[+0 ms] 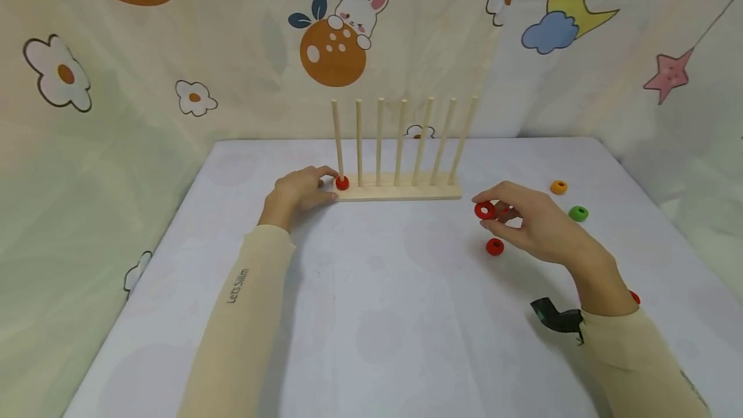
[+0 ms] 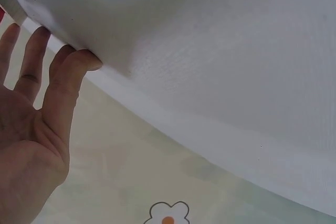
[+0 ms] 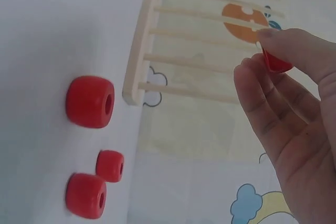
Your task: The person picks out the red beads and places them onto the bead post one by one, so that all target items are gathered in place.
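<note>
My left hand [image 1: 296, 193] holds the left end of a wooden peg rack [image 1: 400, 193], thumb at the front corner and a finger behind. A red bead [image 1: 342, 183] sits at the bottom of the leftmost peg. In the left wrist view, the fingers of that hand [image 2: 44, 93] bend at the tabletop. To the right of the rack, my right hand [image 1: 536, 221] pinches another red bead [image 1: 485, 210] above the table, its hole facing the head camera. The right wrist view shows this bead [image 3: 276, 62] between thumb and fingertips. Below it lies a loose red bead [image 1: 495, 247].
An orange bead [image 1: 558, 187] and a green bead [image 1: 578, 213] lie on the right of the white table [image 1: 371, 315]. Another red bead [image 1: 635, 297] is partly hidden behind the right wrist. A black strap [image 1: 556, 317] sticks out at the right cuff. Printed cloth [image 1: 249, 37] hangs behind.
</note>
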`<state>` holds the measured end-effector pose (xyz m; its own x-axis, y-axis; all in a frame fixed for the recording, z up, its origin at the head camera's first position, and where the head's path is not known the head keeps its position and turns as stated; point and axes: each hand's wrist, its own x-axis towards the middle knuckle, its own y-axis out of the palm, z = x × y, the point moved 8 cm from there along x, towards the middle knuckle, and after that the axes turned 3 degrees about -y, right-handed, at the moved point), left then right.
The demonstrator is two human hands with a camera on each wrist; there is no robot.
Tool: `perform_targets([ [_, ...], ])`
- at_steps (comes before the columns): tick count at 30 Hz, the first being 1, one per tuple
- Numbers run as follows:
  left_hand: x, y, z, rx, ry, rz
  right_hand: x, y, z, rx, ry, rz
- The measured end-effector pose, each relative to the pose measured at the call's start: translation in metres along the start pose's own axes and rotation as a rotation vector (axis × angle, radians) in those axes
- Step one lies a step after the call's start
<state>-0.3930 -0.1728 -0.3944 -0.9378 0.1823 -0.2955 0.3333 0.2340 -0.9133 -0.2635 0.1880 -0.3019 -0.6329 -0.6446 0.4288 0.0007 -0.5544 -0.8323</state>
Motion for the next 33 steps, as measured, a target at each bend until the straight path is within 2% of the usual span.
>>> perform_targets([
  [7,-0.003,0.0,0.003,0.007,-0.014,-0.006,0.016,0.007,0.0,0.033,0.013,0.038],
  [15,0.004,0.001,0.0,0.023,-0.001,0.005,0.03,0.007,0.004,0.098,0.0,-0.007],
  [23,0.006,0.002,0.002,0.021,-0.012,-0.001,0.056,0.014,0.014,0.1,-0.075,-0.028],
  [33,0.004,0.001,0.0,0.019,-0.02,0.004,0.076,0.016,0.014,0.101,-0.069,-0.01],
])
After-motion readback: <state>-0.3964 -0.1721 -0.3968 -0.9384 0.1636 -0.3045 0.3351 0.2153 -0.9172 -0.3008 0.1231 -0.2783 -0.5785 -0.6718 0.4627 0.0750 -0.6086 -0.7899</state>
